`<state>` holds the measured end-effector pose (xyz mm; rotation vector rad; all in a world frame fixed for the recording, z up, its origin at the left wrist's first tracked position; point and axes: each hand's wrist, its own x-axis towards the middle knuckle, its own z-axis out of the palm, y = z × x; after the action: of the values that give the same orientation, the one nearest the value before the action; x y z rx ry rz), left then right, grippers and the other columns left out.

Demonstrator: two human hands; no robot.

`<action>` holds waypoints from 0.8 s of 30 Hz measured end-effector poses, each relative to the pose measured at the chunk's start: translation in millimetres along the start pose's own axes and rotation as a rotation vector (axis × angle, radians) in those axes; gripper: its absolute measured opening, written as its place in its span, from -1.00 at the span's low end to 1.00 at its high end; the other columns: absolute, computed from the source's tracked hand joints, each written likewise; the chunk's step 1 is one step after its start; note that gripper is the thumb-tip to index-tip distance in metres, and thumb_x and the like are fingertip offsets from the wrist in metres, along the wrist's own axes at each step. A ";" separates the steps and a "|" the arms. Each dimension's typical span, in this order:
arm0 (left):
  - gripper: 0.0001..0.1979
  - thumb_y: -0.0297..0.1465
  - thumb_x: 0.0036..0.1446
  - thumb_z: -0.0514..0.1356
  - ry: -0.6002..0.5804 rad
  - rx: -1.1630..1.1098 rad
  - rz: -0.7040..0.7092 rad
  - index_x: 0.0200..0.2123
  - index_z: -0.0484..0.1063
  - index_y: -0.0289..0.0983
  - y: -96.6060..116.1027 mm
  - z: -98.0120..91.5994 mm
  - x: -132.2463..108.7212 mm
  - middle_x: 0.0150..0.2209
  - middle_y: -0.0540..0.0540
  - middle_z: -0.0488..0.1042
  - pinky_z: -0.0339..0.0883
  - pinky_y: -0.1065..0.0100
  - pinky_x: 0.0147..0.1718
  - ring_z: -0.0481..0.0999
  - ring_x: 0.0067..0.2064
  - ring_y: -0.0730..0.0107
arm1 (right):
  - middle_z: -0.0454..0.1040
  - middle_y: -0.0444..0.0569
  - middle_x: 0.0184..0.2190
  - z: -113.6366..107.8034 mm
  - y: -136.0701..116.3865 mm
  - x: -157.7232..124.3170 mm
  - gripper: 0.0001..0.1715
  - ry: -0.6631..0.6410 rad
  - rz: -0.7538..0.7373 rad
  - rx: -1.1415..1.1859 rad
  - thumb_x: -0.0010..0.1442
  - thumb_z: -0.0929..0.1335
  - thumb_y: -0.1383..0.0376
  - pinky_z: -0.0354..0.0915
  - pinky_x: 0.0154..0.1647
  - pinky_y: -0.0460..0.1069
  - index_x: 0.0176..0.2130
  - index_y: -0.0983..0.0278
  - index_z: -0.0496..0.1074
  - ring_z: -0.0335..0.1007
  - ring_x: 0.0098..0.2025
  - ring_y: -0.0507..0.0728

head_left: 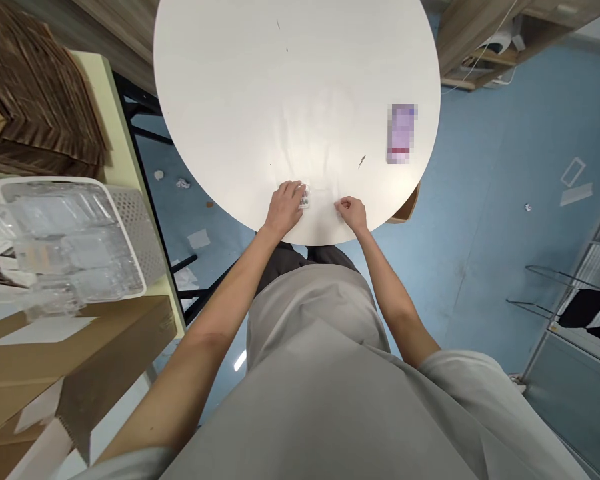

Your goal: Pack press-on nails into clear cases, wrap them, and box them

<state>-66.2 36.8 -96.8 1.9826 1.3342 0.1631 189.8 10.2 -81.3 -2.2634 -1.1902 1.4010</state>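
My left hand [284, 208] lies near the front edge of the round white table, its fingers closed over the left part of a small clear pack [305, 196]. Dark grey, roundish pieces show in the pack, in what look like blisters; the rest of it is hidden under my fingers. To the right, apart from the pack, my right hand [353, 213] is closed, thumb and index finger pinched together just over the tabletop. Whatever is in that pinch is too small to make out. A faint, clear outline on the table between the hands is hard to tell.
On the right of the white table [220, 87] lies a purple rectangular item [401, 130], blurred out. A side table at left bears stacked brown cardboard [45, 100], a white basket [135, 233] of clear plastic boxes and a cardboard box [125, 353]. Paper scraps dot the blue floor.
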 end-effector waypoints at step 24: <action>-0.36 -0.26 0.43 0.29 0.164 -0.278 -0.173 0.50 0.37 -0.28 -18.2 8.8 -21.6 0.56 -0.42 0.34 0.23 -0.16 0.59 0.28 0.62 -0.15 | 0.60 0.10 0.11 41.9 -62.8 -45.5 -0.76 -0.098 -0.412 -0.357 0.61 0.35 0.17 0.49 0.06 0.12 -0.08 0.20 0.58 0.57 0.07 0.28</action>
<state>-85.5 17.7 -108.5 1.6421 1.4917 0.4126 112.8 8.4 -38.5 -1.9982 -1.9395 1.2246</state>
